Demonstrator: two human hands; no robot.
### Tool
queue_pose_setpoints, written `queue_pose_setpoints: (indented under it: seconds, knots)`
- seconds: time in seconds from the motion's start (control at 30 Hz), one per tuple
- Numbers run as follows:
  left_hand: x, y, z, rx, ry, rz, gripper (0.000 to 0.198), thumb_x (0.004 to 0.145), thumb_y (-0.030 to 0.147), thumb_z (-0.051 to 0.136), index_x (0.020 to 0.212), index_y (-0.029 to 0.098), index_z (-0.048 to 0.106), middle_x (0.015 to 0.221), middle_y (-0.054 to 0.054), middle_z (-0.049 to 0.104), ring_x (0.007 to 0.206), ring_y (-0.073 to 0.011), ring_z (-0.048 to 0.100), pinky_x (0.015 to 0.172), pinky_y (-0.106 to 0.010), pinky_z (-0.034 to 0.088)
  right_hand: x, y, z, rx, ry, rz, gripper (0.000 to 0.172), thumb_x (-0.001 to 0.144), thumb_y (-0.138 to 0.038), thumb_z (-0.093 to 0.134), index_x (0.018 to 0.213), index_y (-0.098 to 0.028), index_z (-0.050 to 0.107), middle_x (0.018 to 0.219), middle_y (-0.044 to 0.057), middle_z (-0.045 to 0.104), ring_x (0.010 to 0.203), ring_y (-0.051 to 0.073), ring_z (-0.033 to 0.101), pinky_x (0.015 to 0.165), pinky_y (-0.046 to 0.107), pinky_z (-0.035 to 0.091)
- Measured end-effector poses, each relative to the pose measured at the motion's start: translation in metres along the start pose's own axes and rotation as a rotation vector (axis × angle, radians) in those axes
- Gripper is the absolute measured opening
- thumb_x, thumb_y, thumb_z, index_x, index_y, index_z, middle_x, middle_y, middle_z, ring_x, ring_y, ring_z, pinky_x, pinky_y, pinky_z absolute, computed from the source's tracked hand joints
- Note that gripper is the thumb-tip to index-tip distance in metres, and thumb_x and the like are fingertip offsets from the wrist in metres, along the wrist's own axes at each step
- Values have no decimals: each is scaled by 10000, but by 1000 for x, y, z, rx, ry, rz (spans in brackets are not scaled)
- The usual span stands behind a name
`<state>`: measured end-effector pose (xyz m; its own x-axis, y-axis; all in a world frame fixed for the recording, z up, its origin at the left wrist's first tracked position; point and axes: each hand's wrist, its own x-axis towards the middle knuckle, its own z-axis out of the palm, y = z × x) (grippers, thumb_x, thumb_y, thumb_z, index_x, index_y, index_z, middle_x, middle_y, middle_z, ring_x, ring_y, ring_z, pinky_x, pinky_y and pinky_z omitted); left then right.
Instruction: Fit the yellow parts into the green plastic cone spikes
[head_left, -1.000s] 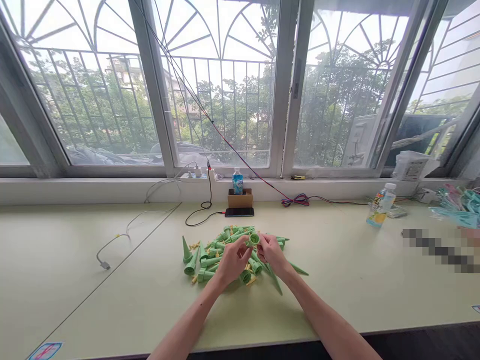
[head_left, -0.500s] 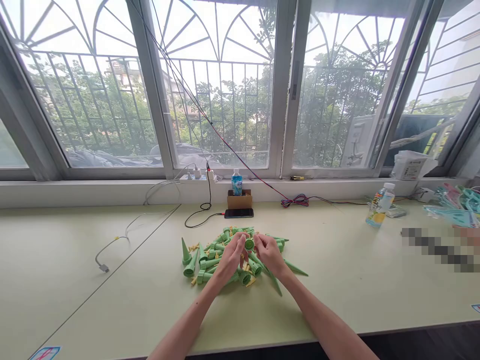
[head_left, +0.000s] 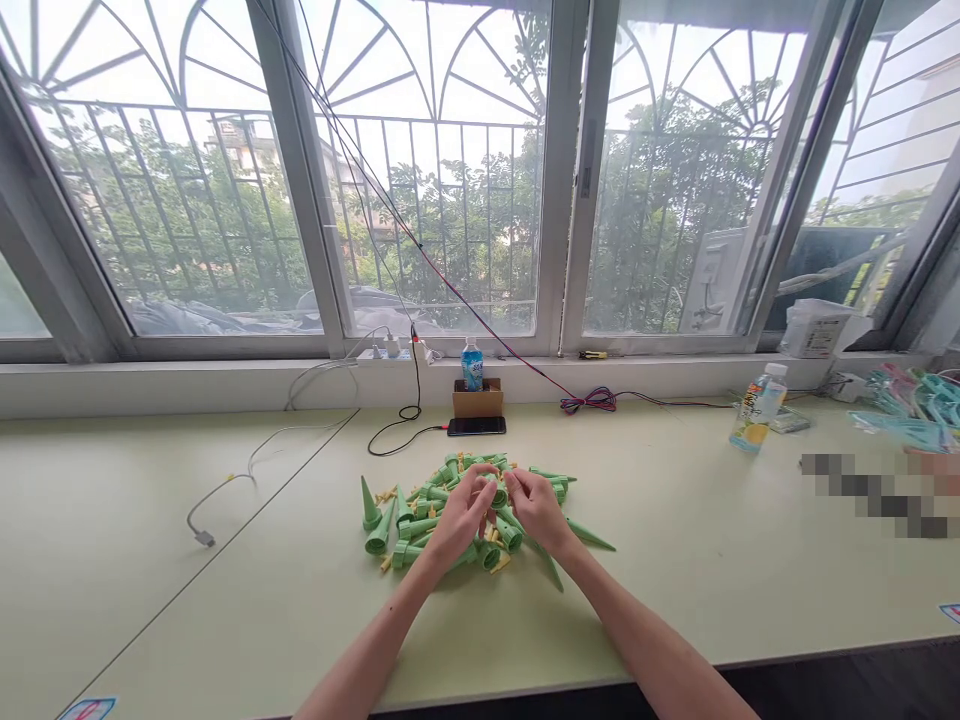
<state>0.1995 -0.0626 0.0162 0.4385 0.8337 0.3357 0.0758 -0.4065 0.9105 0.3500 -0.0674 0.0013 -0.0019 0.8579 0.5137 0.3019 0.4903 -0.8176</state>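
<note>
Over a heap of green plastic plant-watering spikes [head_left: 384,532] and small yellow plastic pieces [head_left: 500,565], my two hands meet. My left hand [head_left: 469,508] is closed around a green watering spike [head_left: 499,494], and only part of its round end shows between the fingers. My right hand [head_left: 534,505] pinches at that same end from the right side. Its thumb and fingertips are pressed together; whether they also hold a small piece is hidden. Other spikes lie under and around both hands, some pointing right, a few standing upright at the left.
Behind the heap lie a phone [head_left: 477,427] and a small cardboard box [head_left: 478,402] with a blue-labelled bottle [head_left: 472,366]. A drink bottle [head_left: 757,412] stands right. A grey cable [head_left: 225,480] crosses the left table; a bundled cord [head_left: 589,401] lies by the sill.
The held spike's round end has turned, so its open face shows less than before. My hands stay in nearly the same place, and the view shifts slightly.
</note>
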Motion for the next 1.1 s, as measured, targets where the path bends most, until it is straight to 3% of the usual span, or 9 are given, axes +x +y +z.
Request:
queue_pose_setpoints:
  seconds: [0.3, 0.7, 1.1]
  knots:
    - [-2, -1, 1, 87, -23, 41, 385, 914, 496, 461, 1207, 250, 426, 919, -15, 484, 623, -103, 561, 445, -181, 454, 1, 4, -1, -64, 30, -1, 446, 940, -476, 379, 586, -208, 337, 487, -46, 337, 494, 118, 298, 497, 254, 241]
    - [-6, -3, 1, 309, -42, 137, 428, 927, 423, 466, 1314, 262, 379, 1106, -91, 534, 675, -133, 574, 602, -280, 516, 2, 6, -3, -101, 57, -16, 465, 932, -493, 380, 569, -207, 327, 512, -40, 323, 506, 119, 285, 496, 264, 236]
    - [-9, -2, 0, 458, -74, 231, 451, 937, 340, 460, 1370, 295, 345, 1071, -75, 586, 867, -189, 589, 778, -356, 513, 2, 6, -4, -98, 52, 5, 459, 928, -500, 381, 580, -206, 322, 522, -39, 315, 511, 119, 286, 498, 258, 222]
